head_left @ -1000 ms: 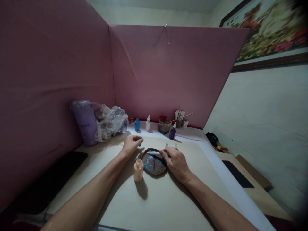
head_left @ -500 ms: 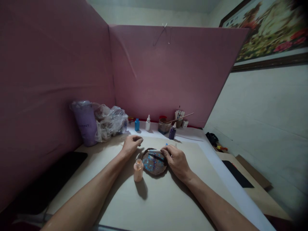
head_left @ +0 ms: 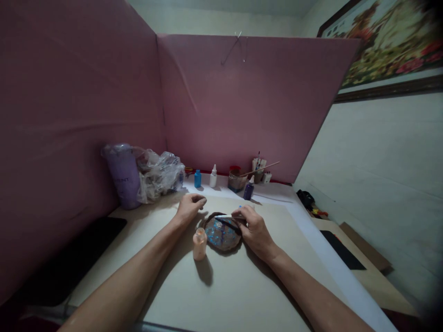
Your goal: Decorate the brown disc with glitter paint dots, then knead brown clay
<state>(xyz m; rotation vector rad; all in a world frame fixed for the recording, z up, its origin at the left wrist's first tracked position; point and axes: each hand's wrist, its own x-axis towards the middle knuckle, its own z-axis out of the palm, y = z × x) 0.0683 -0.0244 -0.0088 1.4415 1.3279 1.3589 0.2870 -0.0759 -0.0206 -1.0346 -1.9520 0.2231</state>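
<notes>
A round brown dish, blotched with blue and purple paint, lies on the table between my hands. My right hand is closed at its right rim, pinching a slim whitish paintbrush. The brush points left over the far part of the dish, its dark shadow beneath; I cannot tell whether the tip touches. Near the far left rim, my left hand rests with fingers curled together and no object showing in them. An uncapped bottle of peach paint stands at the dish's near left edge.
At the back stand a blue bottle, a white bottle, a jar of murky water, a purple bottle and a brush holder. A purple tumbler and crumpled plastic bag sit left. Pink panels enclose the table.
The brush has shifted slightly and its left end now points lower over the dish. My right hand has turned a little with it. My left hand and the peach bottle have stayed in place.
</notes>
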